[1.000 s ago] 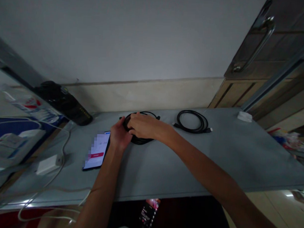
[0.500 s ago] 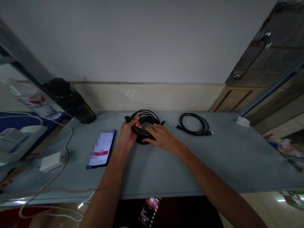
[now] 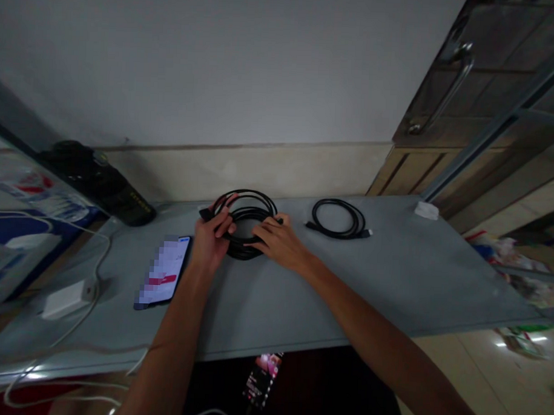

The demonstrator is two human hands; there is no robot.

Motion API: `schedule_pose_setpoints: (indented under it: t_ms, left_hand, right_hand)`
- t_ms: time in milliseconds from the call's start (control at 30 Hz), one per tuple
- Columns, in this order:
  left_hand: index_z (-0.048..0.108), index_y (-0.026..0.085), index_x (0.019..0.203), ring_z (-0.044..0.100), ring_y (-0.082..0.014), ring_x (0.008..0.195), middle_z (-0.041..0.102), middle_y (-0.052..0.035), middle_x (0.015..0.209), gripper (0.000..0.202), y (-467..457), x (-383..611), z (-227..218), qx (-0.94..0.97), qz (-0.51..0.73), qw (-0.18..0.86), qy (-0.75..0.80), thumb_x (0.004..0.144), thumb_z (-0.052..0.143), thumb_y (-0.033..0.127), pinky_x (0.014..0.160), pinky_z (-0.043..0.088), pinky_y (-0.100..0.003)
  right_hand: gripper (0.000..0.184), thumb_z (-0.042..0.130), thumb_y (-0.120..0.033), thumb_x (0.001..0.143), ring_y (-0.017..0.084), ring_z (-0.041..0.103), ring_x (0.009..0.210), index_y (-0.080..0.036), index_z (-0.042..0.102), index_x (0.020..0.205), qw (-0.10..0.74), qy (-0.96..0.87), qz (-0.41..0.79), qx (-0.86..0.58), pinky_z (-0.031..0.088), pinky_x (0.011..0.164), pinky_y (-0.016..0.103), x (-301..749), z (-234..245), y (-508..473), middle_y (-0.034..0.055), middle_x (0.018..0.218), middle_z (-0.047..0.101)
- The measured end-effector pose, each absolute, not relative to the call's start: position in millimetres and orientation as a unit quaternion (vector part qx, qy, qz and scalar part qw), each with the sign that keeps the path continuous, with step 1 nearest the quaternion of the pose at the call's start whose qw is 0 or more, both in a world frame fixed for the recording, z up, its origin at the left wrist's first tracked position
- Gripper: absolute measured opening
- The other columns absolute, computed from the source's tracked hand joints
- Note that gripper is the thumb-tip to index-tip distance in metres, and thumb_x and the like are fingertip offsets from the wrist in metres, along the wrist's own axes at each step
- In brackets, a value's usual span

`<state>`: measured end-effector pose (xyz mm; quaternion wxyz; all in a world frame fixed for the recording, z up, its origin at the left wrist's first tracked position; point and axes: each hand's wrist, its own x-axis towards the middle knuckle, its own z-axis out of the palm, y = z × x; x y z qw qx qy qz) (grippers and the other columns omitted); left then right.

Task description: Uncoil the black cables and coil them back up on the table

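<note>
Just above the centre of the frame, your two hands meet on a coiled black cable [image 3: 246, 196] lying on a grey table [image 3: 347, 282]. Your left hand [image 3: 210, 241] grips the coil's left edge, fingers curled and clamped round the bundled loops, with one plug end sticking out beside the thumb. Your right hand [image 3: 280, 244] lies on the coil's right side, fingers stretched out and close together, pressing down rather than gripping.

The likely trouble is the loops. Nothing seems to bind them, so if your right hand lifts while only the left edge is pinched, they may spring apart and tangle.

A phone [image 3: 163, 270] with a lit screen lies just left of your left wrist, so a sideways sweep could knock it. A second cable coil [image 3: 335, 218] sits near, to the right, where a loose end might snag it.
</note>
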<state>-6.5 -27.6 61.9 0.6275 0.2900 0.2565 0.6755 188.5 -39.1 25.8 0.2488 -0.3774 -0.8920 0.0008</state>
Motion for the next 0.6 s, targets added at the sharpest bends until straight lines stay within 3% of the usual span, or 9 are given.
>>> schedule_pose_setpoints:
  t_ms: [133,267,400,500,600]
  left_hand:
    - [0.079,0.015,0.108,0.032,-0.0014,0.041,0.057,0.0097,0.064,0.03,-25,-7,57,0.325,0.686,0.575,0.306,0.086,0.08,-0.005,0.047,0.046,-0.016]
    - [0.079,0.019,0.105,0.051,-0.004,0.046,0.078,0.0039,0.087,0.036,-18,-9,45,0.352,0.724,0.438,0.4,0.076,0.083,-0.003,0.05,0.054,-0.018]
    - [0.08,0.021,0.096,0.07,-0.0103,0.07,0.079,0.0015,0.094,0.038,-9,-16,31,0.349,0.738,0.382,0.433,0.07,0.086,-0.006,0.059,0.056,-0.015]
    - [0.081,0.021,0.092,0.074,-0.0155,0.086,0.078,-0.0001,0.093,0.034,-2,-23,21,0.363,0.707,0.351,0.495,0.069,0.088,-0.003,0.067,0.057,-0.017]
    - [0.084,0.022,0.1,0.075,-0.0193,0.094,0.079,-0.0015,0.096,0.031,1,-28,14,0.408,0.63,0.285,0.596,0.073,0.088,0.007,0.082,0.061,-0.025]
  right_hand:
    - [0.026,0.074,-0.045,0.112,0.027,0.062,0.123,-0.02,0.074,0.12,0.268,-0.892,-0.009,-0.364,0.027,0.116,0.047,199,29,-33,0.0104,0.12,0.08]
    - [0.026,0.076,-0.044,0.11,0.027,0.062,0.122,-0.019,0.077,0.116,0.27,-0.902,-0.006,-0.336,0.028,0.114,0.047,209,28,-27,0.0113,0.12,0.077]
    - [0.029,0.079,-0.047,0.108,0.027,0.06,0.123,-0.018,0.077,0.114,0.267,-0.905,0.003,-0.332,0.031,0.113,0.046,212,24,-25,0.0119,0.12,0.073]
    - [0.031,0.078,-0.049,0.108,0.028,0.056,0.132,-0.018,0.077,0.113,0.264,-0.899,0.021,-0.348,0.034,0.114,0.046,211,20,-26,0.0131,0.131,0.069]
    - [0.043,0.076,-0.059,0.107,0.03,0.051,0.141,-0.017,0.075,0.117,0.266,-0.887,0.046,-0.374,0.038,0.117,0.046,210,17,-27,0.0154,0.142,0.063]
